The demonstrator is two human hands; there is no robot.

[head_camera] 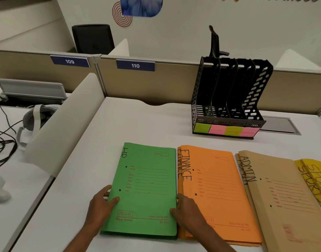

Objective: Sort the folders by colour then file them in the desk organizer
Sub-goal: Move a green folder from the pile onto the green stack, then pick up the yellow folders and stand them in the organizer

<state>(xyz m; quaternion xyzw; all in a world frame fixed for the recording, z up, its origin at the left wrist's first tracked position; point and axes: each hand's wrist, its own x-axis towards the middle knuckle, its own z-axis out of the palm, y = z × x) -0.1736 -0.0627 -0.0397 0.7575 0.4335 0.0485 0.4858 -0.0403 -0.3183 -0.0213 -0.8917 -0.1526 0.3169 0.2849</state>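
Observation:
A green folder (147, 190) marked HR lies on the white desk (119, 124). My left hand (101, 204) grips its left edge, thumb on top. My right hand (185, 208) grips its right edge, over the orange pile. To the right lie two stacked orange folders (216, 190) marked FINANCE, then brown folders (276, 193) marked ADMIN, then yellow folders (316, 179) marked SPORTS, cut off by the frame's edge. The black desk organizer (228, 99) stands at the back right, its slots holding nothing, with green and pink sticky labels along its front.
A beige partition (156, 82) with tags 109 and 110 runs behind the desk. A white divider (65, 122) borders the left side; beyond it lie a headset (36, 117) and black cables (3, 140). A grey cable hatch (279, 124) sits right of the organizer.

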